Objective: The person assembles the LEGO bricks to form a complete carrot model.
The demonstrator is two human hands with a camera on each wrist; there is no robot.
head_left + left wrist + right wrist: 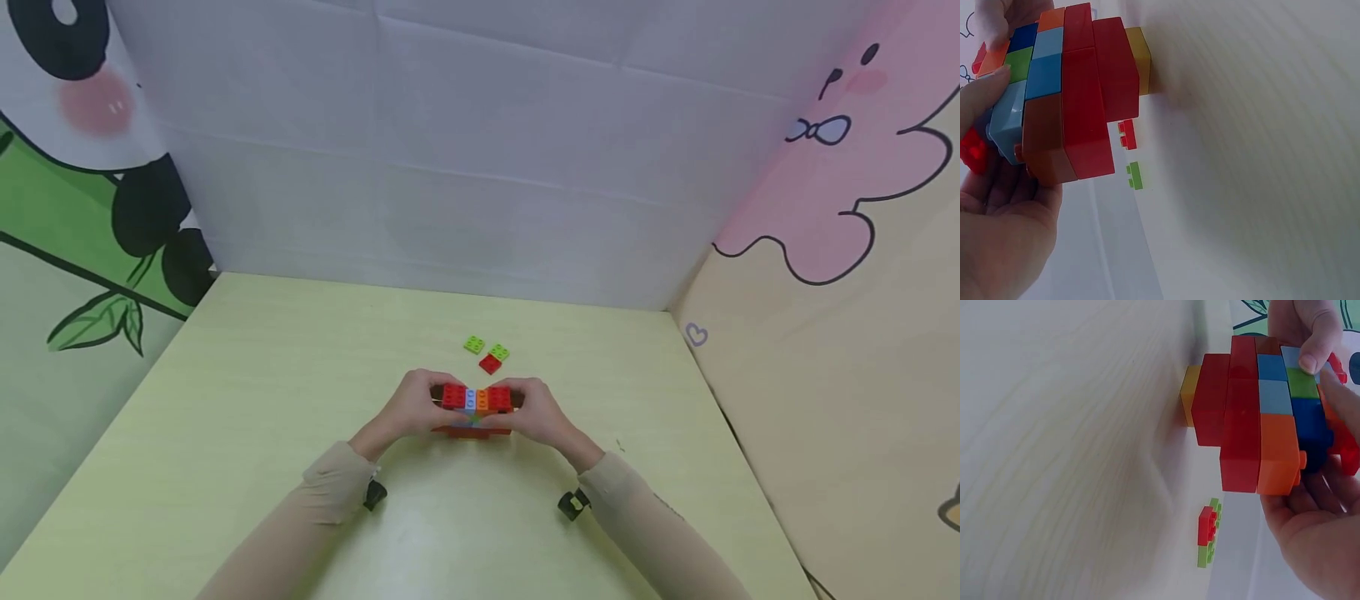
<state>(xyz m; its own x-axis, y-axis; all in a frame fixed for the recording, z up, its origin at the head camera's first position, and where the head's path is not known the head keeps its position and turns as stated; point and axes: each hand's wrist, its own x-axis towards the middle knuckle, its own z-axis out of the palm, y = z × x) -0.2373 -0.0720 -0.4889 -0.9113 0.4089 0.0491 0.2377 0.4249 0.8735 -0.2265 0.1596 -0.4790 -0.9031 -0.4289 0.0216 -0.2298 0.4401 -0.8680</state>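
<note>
Both hands hold one model of stacked toy building bricks (476, 400) near the middle of the table. My left hand (411, 407) grips its left end, thumb on the near face and fingers behind. On the opposite end my right hand (536, 410) grips in the same way, the two thumbs almost meeting. In the left wrist view the brick model (1044, 94) shows red, brown, blue, green and orange bricks, with a yellow brick (1141, 61) at its base. From the right wrist view the brick model (1260, 419) shows an orange end. The fingers behind it are partly hidden.
Beyond the hands on the table (300, 358) lie a green brick (474, 344), a second green brick (499, 352) and a red brick (491, 364) close to it. A pale cloth wall (480, 167) stands at the back, with printed panels at both sides.
</note>
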